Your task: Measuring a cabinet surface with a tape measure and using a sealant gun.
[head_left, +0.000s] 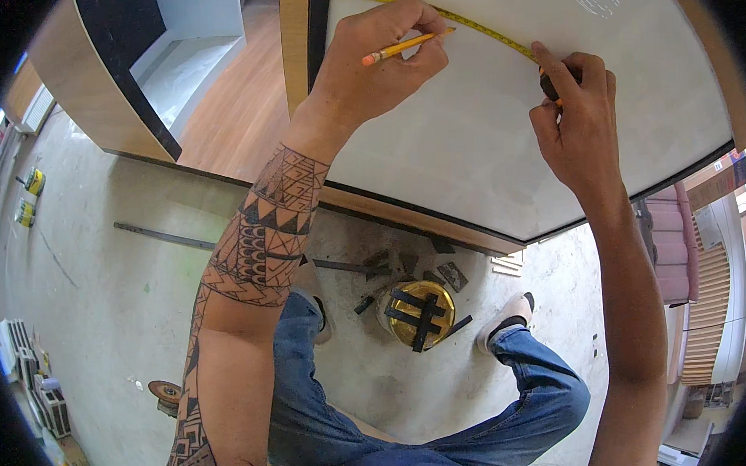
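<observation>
A yellow tape measure (485, 30) is drawn out across a white panel (452, 136) with dark edging, its end at the panel's left edge. My right hand (582, 112) is closed round the dark tape case, with the index finger along the blade where it comes out. My left hand (385, 55) grips a yellow pencil (405, 46) with a pinkish eraser. The pencil's tip points right, close below the blade; whether it touches the panel I cannot tell. The left fingers lie at the blade and cover part of it.
Below the panel stands a round gold-coloured tin (444, 301) with black strips across it. Dark offcuts (453, 276) and a long dark strip (164, 235) lie on the concrete floor. An open cabinet (120, 69) is at the upper left, a pink cushioned seat (670, 243) at the right.
</observation>
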Demonstrator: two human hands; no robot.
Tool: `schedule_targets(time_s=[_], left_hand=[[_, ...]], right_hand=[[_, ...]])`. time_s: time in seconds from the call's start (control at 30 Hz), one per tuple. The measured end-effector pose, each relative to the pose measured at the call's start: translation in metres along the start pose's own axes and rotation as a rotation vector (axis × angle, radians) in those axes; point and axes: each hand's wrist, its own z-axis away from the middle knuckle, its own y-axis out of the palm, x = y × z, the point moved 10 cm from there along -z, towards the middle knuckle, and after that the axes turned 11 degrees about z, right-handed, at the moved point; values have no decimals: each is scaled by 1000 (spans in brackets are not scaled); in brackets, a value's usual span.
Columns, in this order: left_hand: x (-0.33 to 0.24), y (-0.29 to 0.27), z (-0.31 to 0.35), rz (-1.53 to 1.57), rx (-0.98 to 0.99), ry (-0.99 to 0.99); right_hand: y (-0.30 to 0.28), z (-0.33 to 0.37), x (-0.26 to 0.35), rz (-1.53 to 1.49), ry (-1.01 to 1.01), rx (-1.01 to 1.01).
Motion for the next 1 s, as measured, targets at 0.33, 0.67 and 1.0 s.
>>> schedule_targets(time_s=[0.33,0.67,1.0], left_hand=[[3,5,-1,33,-16,-55],[-4,-9,32,21,143,-47],[23,-4,70,82,291,-259]], right_hand=[[0,-1,1,15,15,17],[11,36,8,-108,29,75],[53,76,32,-162,112,162]])
